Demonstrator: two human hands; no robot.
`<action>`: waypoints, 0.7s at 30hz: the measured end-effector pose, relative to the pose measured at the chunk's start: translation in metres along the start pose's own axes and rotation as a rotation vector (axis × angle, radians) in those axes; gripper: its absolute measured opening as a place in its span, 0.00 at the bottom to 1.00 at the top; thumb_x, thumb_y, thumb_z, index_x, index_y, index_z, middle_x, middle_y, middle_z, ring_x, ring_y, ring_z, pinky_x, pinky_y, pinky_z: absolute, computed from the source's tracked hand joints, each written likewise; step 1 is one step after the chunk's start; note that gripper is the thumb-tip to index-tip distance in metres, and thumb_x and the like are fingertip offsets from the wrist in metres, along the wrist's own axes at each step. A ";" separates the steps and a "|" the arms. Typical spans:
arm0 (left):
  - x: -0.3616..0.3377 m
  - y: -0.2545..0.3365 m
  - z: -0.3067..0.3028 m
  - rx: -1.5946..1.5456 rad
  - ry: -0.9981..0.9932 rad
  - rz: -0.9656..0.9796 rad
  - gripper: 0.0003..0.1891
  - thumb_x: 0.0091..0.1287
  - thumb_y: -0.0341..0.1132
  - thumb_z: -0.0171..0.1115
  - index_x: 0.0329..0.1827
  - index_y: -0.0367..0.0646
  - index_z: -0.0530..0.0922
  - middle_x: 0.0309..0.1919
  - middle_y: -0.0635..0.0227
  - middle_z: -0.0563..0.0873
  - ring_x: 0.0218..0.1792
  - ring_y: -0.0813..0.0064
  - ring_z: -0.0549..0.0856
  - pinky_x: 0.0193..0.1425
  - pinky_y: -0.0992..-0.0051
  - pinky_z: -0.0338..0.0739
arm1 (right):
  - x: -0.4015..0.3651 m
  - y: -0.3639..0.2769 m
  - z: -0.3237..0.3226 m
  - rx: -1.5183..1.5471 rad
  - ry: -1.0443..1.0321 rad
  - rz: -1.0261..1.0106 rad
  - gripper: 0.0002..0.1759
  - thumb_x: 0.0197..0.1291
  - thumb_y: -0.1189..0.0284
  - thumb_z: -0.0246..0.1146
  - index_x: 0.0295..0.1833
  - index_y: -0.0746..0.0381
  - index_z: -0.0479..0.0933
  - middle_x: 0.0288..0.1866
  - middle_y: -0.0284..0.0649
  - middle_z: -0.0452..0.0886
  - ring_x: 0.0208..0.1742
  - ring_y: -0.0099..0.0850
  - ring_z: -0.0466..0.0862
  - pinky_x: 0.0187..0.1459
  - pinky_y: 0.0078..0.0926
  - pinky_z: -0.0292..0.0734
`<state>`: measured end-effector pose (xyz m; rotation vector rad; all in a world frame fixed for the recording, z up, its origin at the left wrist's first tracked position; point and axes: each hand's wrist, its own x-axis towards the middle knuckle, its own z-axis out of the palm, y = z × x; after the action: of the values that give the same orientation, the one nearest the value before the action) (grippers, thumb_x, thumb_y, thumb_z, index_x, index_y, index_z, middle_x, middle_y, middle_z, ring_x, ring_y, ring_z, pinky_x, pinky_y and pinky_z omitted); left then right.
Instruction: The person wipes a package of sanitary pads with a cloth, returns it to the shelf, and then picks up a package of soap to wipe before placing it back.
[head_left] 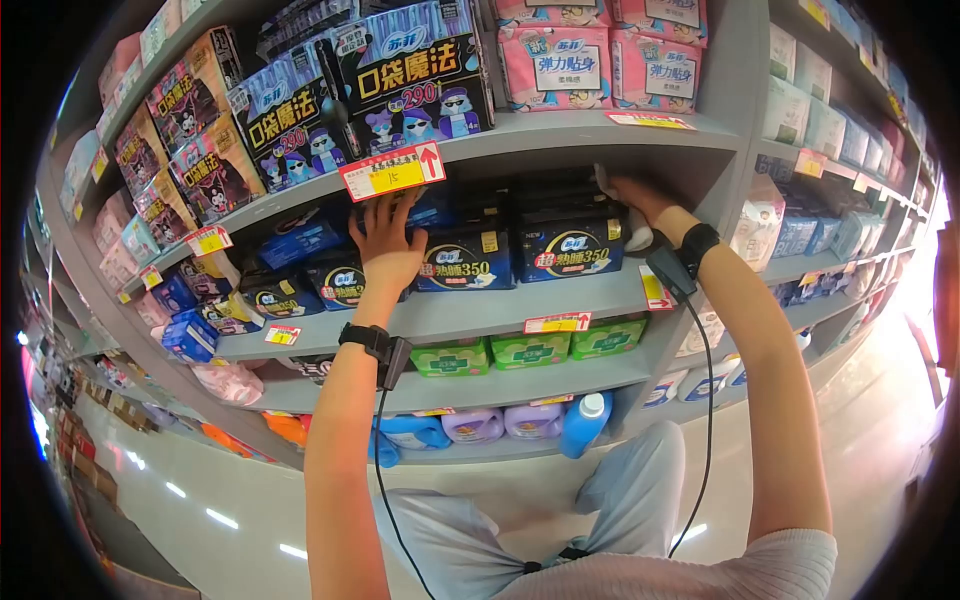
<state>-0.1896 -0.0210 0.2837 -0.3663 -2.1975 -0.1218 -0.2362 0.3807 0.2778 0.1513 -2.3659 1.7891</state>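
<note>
In the head view, my left hand (pixel 388 242) is spread over the dark 超熟睡350 packs (pixel 463 258), just below a price tag (pixel 393 174) reading 15 with a red arrow. My right hand (pixel 640 198) reaches in beside the end 超熟睡350 pack (pixel 570 248), marked 苏菲 and NEW; its fingertips are hard to make out, so I can't tell whether they pinch anything. Above my left hand, 口袋魔法 boxes (pixel 412 85) show 290. The packs look smooth, glossy and blocky.
</note>
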 end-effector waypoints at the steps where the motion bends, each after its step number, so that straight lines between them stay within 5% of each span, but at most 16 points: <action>1: 0.000 0.000 0.000 0.005 0.003 -0.002 0.32 0.54 0.39 0.55 0.65 0.60 0.60 0.63 0.66 0.63 0.67 0.64 0.57 0.69 0.54 0.42 | -0.001 -0.002 0.002 0.011 0.028 0.065 0.20 0.57 0.58 0.52 0.44 0.63 0.76 0.39 0.43 0.79 0.39 0.28 0.78 0.42 0.25 0.71; 5: -0.001 0.000 -0.002 -0.003 0.004 -0.004 0.31 0.54 0.39 0.55 0.65 0.59 0.61 0.63 0.66 0.63 0.67 0.63 0.57 0.69 0.54 0.41 | -0.024 -0.046 0.006 -0.454 0.187 0.026 0.21 0.57 0.60 0.51 0.46 0.65 0.75 0.40 0.46 0.80 0.42 0.35 0.79 0.45 0.28 0.71; 7: 0.000 0.000 -0.001 -0.010 0.007 -0.001 0.31 0.54 0.38 0.55 0.65 0.58 0.61 0.63 0.65 0.64 0.67 0.63 0.58 0.69 0.54 0.42 | -0.045 -0.070 0.005 -1.147 0.150 -0.099 0.22 0.56 0.59 0.51 0.44 0.67 0.76 0.39 0.52 0.80 0.42 0.43 0.81 0.43 0.33 0.72; 14: -0.001 -0.008 0.001 -0.100 -0.002 0.028 0.33 0.55 0.43 0.57 0.67 0.62 0.59 0.66 0.69 0.61 0.68 0.66 0.55 0.69 0.48 0.37 | -0.132 -0.090 0.004 -0.658 0.318 -0.191 0.33 0.48 0.57 0.58 0.55 0.70 0.69 0.45 0.58 0.77 0.48 0.48 0.78 0.50 0.34 0.71; 19: -0.014 0.028 -0.041 -0.065 0.009 0.116 0.39 0.51 0.53 0.62 0.68 0.61 0.58 0.69 0.64 0.53 0.70 0.63 0.48 0.68 0.46 0.33 | -0.163 -0.079 0.027 -0.919 0.116 -0.258 0.39 0.48 0.54 0.60 0.63 0.62 0.62 0.47 0.54 0.77 0.48 0.48 0.78 0.50 0.35 0.72; 21: -0.023 0.047 -0.050 -0.126 -0.139 0.359 0.40 0.47 0.54 0.66 0.66 0.58 0.62 0.69 0.59 0.52 0.70 0.60 0.48 0.69 0.47 0.35 | -0.162 -0.075 0.042 -1.016 0.096 -0.254 0.40 0.48 0.53 0.60 0.66 0.59 0.59 0.50 0.52 0.76 0.49 0.47 0.78 0.50 0.35 0.72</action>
<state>-0.1240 0.0081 0.2937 -0.8546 -2.2264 -0.0382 -0.0671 0.3159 0.3057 0.1982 -2.6933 0.3507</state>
